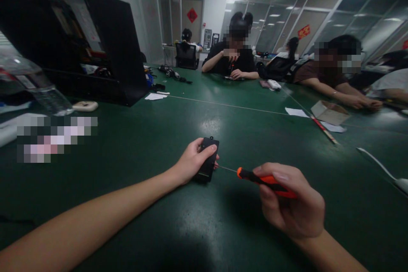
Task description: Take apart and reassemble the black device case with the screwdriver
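Right hand [293, 204] nearest the lens, fingers and thumb closed round the handle of a screwdriver [267, 182]. Left hand [191, 161], ahead and to its left, grips a black case [207, 172], thumb on the top face, fingers wrapped under, fingertips showing at the far edge. Shaft runs from the right hand to the case's right side; can't tell if the tip is seated.

Risks, my read: tip sits right by the left fingertips, so a slip off the case could jab them. Case looks held by the left hand alone, so a sideways push could twist it. Off-axis shaft could chew up a screw head, if there's one there; too small to see.

Materials: case is a dark slab, looks like plastic, small loop at its far end. Handle orange and black, probably rubbery grip; shaft thin, metal-looking. Worktop [143, 229] under both hands: green, smooth, slightly glossy.
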